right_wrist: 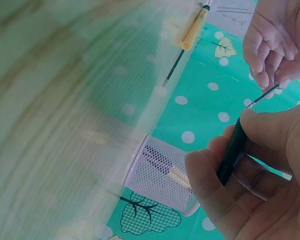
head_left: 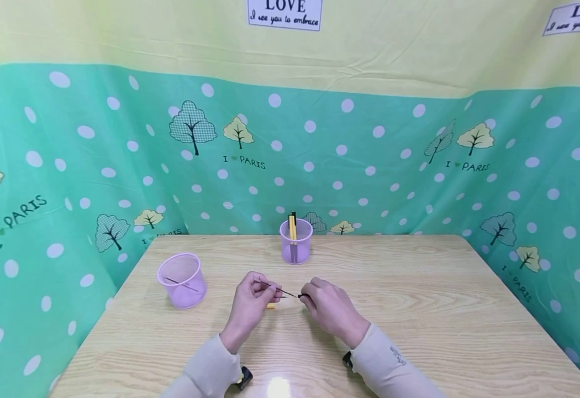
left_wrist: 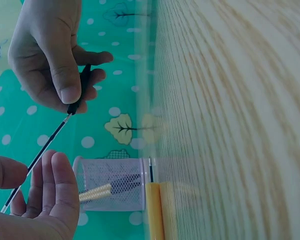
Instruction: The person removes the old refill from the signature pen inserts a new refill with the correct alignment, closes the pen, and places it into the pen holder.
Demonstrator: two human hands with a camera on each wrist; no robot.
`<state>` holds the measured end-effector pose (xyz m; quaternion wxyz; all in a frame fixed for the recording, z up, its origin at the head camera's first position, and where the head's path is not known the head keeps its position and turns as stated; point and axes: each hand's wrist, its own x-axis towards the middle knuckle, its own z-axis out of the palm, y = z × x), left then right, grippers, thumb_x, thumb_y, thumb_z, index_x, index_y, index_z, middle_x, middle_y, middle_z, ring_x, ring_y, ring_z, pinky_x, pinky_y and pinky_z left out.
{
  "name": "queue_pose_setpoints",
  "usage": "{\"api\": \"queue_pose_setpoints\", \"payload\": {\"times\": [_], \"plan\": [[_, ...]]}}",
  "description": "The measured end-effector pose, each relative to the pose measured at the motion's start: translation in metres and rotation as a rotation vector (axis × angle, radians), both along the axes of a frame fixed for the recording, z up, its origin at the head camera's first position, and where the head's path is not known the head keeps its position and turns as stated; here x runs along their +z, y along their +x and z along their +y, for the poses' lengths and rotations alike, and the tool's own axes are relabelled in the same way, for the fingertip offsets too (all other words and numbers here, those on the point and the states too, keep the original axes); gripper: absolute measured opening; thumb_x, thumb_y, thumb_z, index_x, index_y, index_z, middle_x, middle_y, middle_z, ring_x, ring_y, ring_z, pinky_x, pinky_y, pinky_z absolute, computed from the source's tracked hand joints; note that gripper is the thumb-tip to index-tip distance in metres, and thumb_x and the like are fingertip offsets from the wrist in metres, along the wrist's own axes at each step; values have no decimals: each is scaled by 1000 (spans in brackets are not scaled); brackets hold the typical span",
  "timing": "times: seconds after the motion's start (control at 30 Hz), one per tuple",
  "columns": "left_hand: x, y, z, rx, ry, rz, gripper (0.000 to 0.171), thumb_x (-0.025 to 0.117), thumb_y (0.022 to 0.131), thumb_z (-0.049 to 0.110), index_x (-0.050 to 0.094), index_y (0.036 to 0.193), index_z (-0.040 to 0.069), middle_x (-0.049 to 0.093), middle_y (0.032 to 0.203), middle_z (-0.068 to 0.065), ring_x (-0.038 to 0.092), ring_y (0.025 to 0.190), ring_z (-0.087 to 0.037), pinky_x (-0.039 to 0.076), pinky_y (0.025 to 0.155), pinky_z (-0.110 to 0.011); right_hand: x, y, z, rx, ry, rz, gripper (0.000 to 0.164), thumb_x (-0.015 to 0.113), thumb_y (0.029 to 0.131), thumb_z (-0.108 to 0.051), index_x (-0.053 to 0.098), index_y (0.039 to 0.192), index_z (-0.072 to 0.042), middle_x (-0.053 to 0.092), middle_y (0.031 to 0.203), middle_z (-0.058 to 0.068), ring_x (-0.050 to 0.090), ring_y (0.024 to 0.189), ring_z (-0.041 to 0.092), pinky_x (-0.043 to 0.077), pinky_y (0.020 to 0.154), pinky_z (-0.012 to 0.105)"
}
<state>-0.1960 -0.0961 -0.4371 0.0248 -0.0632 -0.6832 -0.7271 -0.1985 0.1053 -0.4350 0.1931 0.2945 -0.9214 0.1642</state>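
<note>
My left hand (head_left: 252,301) pinches a slim dark pen refill (left_wrist: 40,152) between thumb and fingers. Its pale metal tip points at my right hand (head_left: 333,309). That hand grips a short black pen section (right_wrist: 233,152), tapered and ridged, between thumb and fingers. The refill's tip meets or nearly meets the narrow end of the black section; whether it sits inside cannot be told. On the table beyond the left fingers lies a yellow pen barrel (right_wrist: 194,31), partly hidden in the head view. Another refill (right_wrist: 174,68) extends from the barrel's end.
At the left stands a purple mesh pen holder (head_left: 186,300) with thin dark refills (head_left: 183,284) inside. A second mesh holder (head_left: 286,251) at the back edge holds yellow-and-black pens (head_left: 292,226). A patterned green curtain (head_left: 359,182) hangs behind the wooden table (head_left: 419,287).
</note>
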Motion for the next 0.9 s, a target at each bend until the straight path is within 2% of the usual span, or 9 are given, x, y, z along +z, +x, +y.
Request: {"api": "queue_pose_setpoints", "payload": {"times": [0.3,0.67,0.9], "plan": [[0,0,2,-16,-4,-11,19,56,90,-6,42,102,-5,64,98,-25,67,87,-34,56,75,-35,2,1,-1,5,-3,-11,4,66,90,-18,68,87,-15,54,78,-8,51,66,5,48,57,24],[-2,-2,2,-38,36,-33,20,56,88,-10,40,99,-5,65,98,-29,69,81,-30,57,73,-37,1,1,0,6,-10,-21,8,64,91,-20,68,88,-13,53,77,-9,49,65,5,47,56,23],[-3,-2,3,-34,23,-39,19,56,88,-11,40,97,-6,67,94,-27,70,79,-26,57,72,-35,0,0,1,16,-15,4,5,65,90,-19,67,88,-15,53,77,-9,50,65,5,46,56,23]]}}
